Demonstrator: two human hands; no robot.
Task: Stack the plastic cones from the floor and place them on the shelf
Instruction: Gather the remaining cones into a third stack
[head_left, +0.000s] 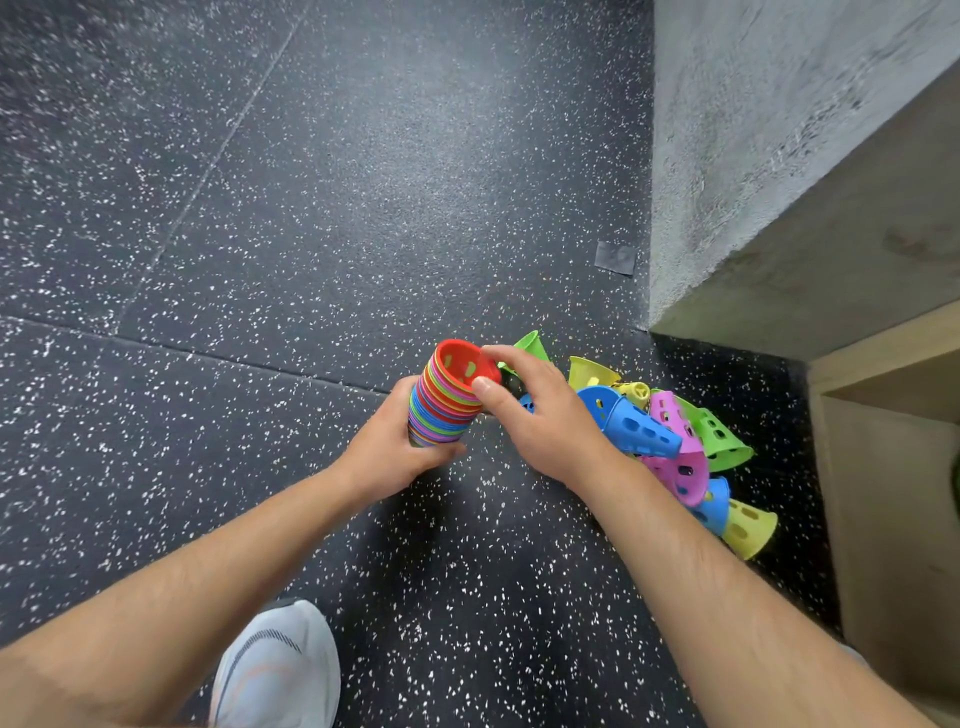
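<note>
Over the floor (311, 234) near its right edge, I see the left hand (387, 449) clamped round the stack (441, 415), which tilts away. The right hand (545, 426) pinches the top red cone (460, 364) by its rim. More loose cones (670, 436) lie heaped beside the shelf (893, 457). Seated crooked, that cone could jam or slide off the tilted stack, I reckon.

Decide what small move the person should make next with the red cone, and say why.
Probably seat the red cone fully and let go. The right hand pinches its rim atop the stack that the left hand grips, and loose cones lie on the floor beside it.
</note>
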